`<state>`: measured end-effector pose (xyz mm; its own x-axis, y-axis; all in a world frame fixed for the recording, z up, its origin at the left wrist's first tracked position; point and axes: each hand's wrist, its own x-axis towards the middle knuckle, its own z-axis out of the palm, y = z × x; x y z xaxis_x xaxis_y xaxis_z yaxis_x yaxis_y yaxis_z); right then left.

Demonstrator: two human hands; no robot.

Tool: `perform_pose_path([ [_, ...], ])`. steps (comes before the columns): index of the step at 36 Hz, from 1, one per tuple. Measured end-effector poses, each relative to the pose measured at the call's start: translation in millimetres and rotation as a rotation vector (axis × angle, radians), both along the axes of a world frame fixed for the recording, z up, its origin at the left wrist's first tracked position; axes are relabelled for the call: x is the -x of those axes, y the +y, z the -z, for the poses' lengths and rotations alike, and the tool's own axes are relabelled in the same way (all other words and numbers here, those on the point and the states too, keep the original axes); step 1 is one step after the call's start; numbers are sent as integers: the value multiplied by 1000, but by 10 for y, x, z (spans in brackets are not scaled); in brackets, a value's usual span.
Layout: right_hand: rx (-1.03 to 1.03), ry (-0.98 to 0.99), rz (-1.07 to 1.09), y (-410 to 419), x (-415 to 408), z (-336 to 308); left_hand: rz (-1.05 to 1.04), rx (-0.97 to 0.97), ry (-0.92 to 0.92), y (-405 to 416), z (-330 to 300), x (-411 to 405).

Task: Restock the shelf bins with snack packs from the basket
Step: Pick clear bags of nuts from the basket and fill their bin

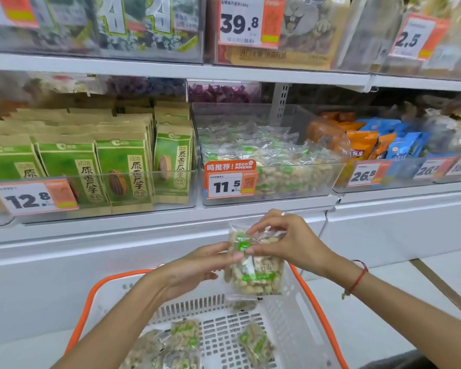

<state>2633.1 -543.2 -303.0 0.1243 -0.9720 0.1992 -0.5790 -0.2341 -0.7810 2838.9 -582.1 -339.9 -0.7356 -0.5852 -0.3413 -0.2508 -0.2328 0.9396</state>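
Your basket (pixel 310 310) holds a few peanut packs (pixel 256 344) on its white slotted floor. The clear bin (pixel 272 179) above, tagged 11.5, is part full of the same packs. You hold one pack (pixel 254 272) above the basket, below the bin, upright, long axis vertical, printed face toward you. Your left hand (pixel 194 267) pinches its left edge; your right hand (pixel 290 241) pinches the top with curled fingers (pixel 256 230). Left of the bin stand green seed packs (pixel 123 171); the white shelf (pixel 144 219) edge lies between pack and bin.
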Motion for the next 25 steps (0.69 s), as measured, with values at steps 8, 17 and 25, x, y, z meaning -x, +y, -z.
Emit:
perform_pose_path([
  [8, 164, 297, 172, -15, 131, -240, -44, 225, 18, -8, -189, 260],
  [17, -243, 319, -68, -26, 674, -979, 61, 409, 90, -418, -638, 670],
  [25, 461, 20, 429, -222, 1026, -1122, -154, 731, 164, -1071, -1407, 1287],
])
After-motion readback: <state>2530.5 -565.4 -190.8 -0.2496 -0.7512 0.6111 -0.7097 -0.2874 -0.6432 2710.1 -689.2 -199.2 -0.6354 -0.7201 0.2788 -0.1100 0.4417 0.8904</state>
